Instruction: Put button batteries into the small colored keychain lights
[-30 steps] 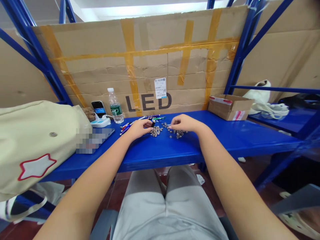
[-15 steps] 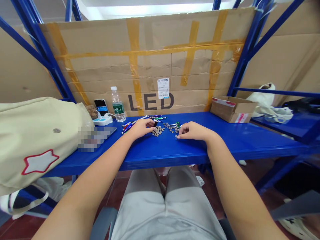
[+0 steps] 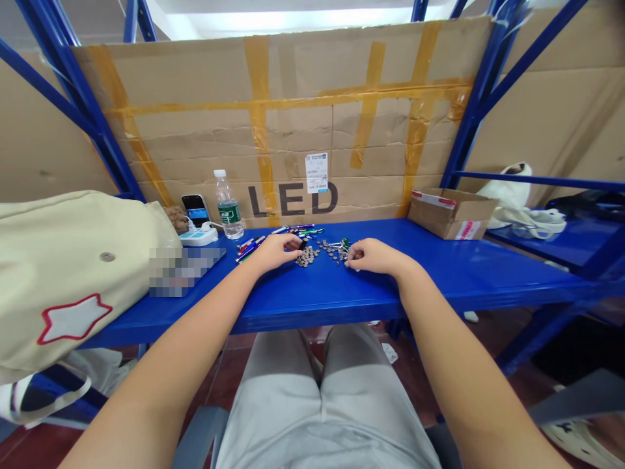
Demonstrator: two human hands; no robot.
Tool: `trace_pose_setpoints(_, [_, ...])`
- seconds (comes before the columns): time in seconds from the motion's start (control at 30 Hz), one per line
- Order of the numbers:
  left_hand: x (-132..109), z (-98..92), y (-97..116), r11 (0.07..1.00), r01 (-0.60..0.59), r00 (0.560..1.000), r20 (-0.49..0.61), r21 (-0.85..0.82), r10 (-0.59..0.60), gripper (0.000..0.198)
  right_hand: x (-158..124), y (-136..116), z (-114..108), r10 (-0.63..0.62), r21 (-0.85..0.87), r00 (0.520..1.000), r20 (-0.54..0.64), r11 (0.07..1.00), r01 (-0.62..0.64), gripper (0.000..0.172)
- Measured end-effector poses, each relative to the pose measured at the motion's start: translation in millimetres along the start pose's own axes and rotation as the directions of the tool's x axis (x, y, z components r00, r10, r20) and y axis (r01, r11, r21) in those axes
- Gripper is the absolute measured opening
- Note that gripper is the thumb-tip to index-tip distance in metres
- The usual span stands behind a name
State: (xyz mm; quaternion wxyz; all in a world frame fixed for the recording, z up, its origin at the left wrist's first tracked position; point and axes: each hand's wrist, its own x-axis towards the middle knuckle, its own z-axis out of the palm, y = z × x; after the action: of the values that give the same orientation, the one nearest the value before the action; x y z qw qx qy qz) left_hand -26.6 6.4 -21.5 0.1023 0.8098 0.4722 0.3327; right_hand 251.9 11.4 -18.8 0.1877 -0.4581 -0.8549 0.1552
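My left hand [image 3: 279,251] rests on the blue table with its fingers curled around a small black object [image 3: 303,244], whose kind I cannot make out. Just beside its fingertips lies a pile of small round brownish-grey pieces [image 3: 307,256]. My right hand [image 3: 370,255] is closed in a pinch at the edge of a second, looser scatter of such pieces [image 3: 336,253]. Whatever its fingertips hold is too small or hidden to name. Against its far side are silvery and green bits [image 3: 344,243]. Several pens [image 3: 250,247] lie behind and left of my left hand.
A water bottle [image 3: 228,207], a power strip [image 3: 199,234] and a phone [image 3: 195,210] stand at the back left. A cream bag [image 3: 92,254] covers the left end. An open cardboard box [image 3: 449,213] sits back right, and a cardboard sheet [image 3: 205,143] walls the rear.
My right hand's fingertips have moved slightly away from me, toward the scattered pieces. A small shiny bit seen at them before is now hidden. My left hand has stayed in place.
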Motion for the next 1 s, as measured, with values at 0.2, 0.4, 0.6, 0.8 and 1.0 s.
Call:
trace_pose_setpoints(0.2, [0.1, 1.1, 3.0, 0.999, -0.033, 0.999, 0.04, -0.041, 0.034, 0.025, 19.3, -22.9, 6.2, -0.092, 0.149, 0.941, -0.325, 0.978, 0.147, 0.025])
trace_pose_setpoints(0.4, [-1.2, 0.9, 2.6, 0.991, -0.034, 0.999, -0.018, -0.127, 0.032, 0.029, 50.8, -54.8, 22.6, -0.144, 0.177, 0.921, -0.363, 0.96, 0.219, 0.014])
trace_pose_setpoints(0.6, [-1.1, -3.1, 2.2, 0.997, -0.02, 0.997, -0.072, -0.076, 0.014, 0.032, 62.5, -56.6, 29.1, -0.168, 0.171, 0.909, -0.381, 0.954, 0.248, 0.014])
trace_pose_setpoints(0.8, [0.3, -3.0, 0.5, 0.998, -0.062, 0.998, -0.034, -0.03, 0.061, 0.035, 69.1, -55.0, 29.4, -0.206, 0.134, 0.933, -0.297, 0.958, 0.254, 0.019])
trace_pose_setpoints(1.0, [0.5, -4.7, -1.5, 0.997, -0.03, 0.999, -0.027, -0.07, 0.028, 0.038, 65.8, -49.7, 33.0, -0.274, 0.08, 0.928, -0.253, 0.95, 0.302, 0.017])
